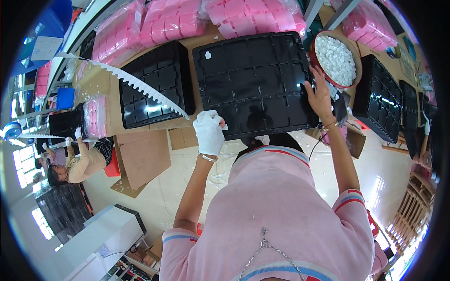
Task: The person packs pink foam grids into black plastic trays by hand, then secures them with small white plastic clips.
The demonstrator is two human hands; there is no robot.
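A black plastic tray [255, 70] with a grid of shallow compartments lies in front of me on the table. My left hand [209, 133], in a white glove with bare fingertips, is at its near left corner. The fingers are drawn together, with a small white piece [225, 127] at their tips. Another white piece [208, 55] sits in the tray's far left corner. My bare right hand [320, 96] rests at the right edge, fingers apart, thumb over the rim. Beside it stands a round bowl [358, 70] full of small white pieces [333, 58].
A white toothed strip [136, 84] slants down toward my left hand over a second black tray [154, 70]. Pink wrapped packs [173, 21] line the back. More black trays [378, 98] stand right. A co-worker [86, 164] sits far left; an open cardboard box [143, 157] is below the table.
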